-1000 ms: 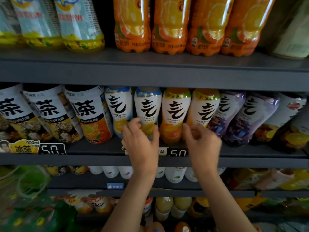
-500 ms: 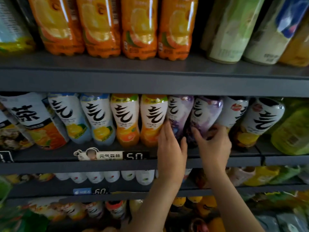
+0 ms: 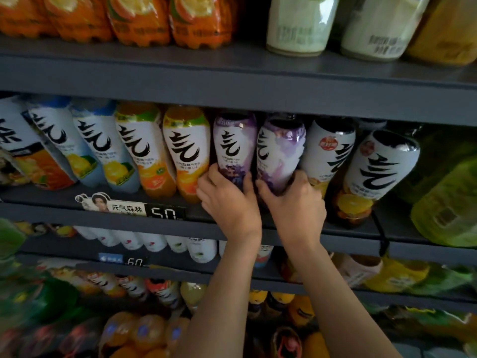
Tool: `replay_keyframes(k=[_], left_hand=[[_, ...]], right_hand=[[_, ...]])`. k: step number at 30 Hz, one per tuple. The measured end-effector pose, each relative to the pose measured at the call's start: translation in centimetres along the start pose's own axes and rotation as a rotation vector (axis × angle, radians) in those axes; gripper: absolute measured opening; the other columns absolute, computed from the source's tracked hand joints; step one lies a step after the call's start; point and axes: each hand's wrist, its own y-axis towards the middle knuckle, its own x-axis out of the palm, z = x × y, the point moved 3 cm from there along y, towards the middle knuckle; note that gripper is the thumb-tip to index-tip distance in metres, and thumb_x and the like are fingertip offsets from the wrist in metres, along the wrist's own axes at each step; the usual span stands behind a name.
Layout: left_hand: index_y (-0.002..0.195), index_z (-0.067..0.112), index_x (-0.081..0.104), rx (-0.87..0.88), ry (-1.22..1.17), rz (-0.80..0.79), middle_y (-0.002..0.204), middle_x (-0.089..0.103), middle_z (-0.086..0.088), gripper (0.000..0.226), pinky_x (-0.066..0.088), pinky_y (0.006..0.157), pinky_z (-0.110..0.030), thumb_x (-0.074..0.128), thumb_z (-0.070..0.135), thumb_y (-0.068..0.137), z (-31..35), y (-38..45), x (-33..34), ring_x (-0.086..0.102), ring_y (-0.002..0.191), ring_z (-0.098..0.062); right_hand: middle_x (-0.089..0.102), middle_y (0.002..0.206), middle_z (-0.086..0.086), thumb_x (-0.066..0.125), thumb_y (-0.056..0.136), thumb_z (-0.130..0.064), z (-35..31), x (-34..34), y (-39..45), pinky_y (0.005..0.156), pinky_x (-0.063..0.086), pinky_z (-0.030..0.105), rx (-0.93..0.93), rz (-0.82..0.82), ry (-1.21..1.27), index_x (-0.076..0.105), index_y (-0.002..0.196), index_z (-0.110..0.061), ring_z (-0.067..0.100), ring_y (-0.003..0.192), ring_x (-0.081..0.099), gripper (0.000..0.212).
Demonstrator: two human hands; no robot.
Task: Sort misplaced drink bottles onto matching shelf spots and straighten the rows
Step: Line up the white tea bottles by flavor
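On the middle shelf [image 3: 129, 218] stands a row of white-labelled drink bottles with a black brush character. My left hand [image 3: 228, 202] grips the base of the left purple bottle [image 3: 233, 146]. My right hand [image 3: 294, 202] grips the base of the right purple bottle [image 3: 280, 153] beside it. That right purple bottle has its label turned partly sideways. Two orange bottles [image 3: 185, 151] stand just left of my left hand, and two blue lemon bottles [image 3: 100, 148] further left. Two black-topped bottles [image 3: 379, 166] stand to the right.
A price tag reading 50 [image 3: 165, 211] hangs on the shelf edge left of my hands. Orange bottles [image 3: 139, 19] and pale cartons [image 3: 299, 24] fill the shelf above. Green bottles [image 3: 449, 202] crowd the right end. Lower shelves hold more bottles [image 3: 201, 249].
My view has swung right along the shelf. Both hands moved from the blue and orange bottles to the two purple bottles and now grip their bases.
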Motion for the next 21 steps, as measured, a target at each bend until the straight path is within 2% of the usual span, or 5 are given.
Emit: replay_keyframes(k=[7, 11, 21], left_hand=[[0.132, 0.011, 0.040, -0.019, 0.036, -0.096, 0.131, 0.051, -0.005, 0.059, 0.032, 0.094, -0.038, 0.067, 0.031, 0.083, 0.3, 0.2, -0.4, 0.038, 0.117, -0.029], [0.132, 0.009, 0.038, 0.036, 0.107, -0.155, 0.133, 0.046, -0.008, 0.064, 0.034, 0.095, -0.037, 0.067, 0.034, 0.082, -0.1, 0.8, -0.3, 0.036, 0.118, -0.029], [0.136, 0.008, 0.032, 0.108, 0.205, -0.211, 0.135, 0.043, -0.011, 0.066, 0.032, 0.097, -0.035, 0.063, 0.037, 0.086, -0.5, 0.5, -1.9, 0.034, 0.123, -0.028]], right_hand=[[0.065, 0.095, 0.012, 0.060, 0.082, -0.054, -0.3, 0.0, -0.4, 0.062, 0.037, 0.030, 0.006, -0.034, 0.026, 0.050, 0.104, -0.007, 0.032, 0.090, 0.062, 0.053], [0.064, 0.099, 0.013, 0.061, 0.083, -0.053, 0.1, 0.6, -0.7, 0.064, 0.037, 0.032, 0.043, -0.080, 0.004, 0.049, 0.106, -0.007, 0.034, 0.093, 0.061, 0.053], [0.063, 0.103, 0.014, 0.064, 0.082, -0.050, -0.4, 0.7, -0.9, 0.068, 0.042, 0.035, 0.113, -0.080, 0.023, 0.049, 0.105, -0.005, 0.034, 0.097, 0.060, 0.053]])
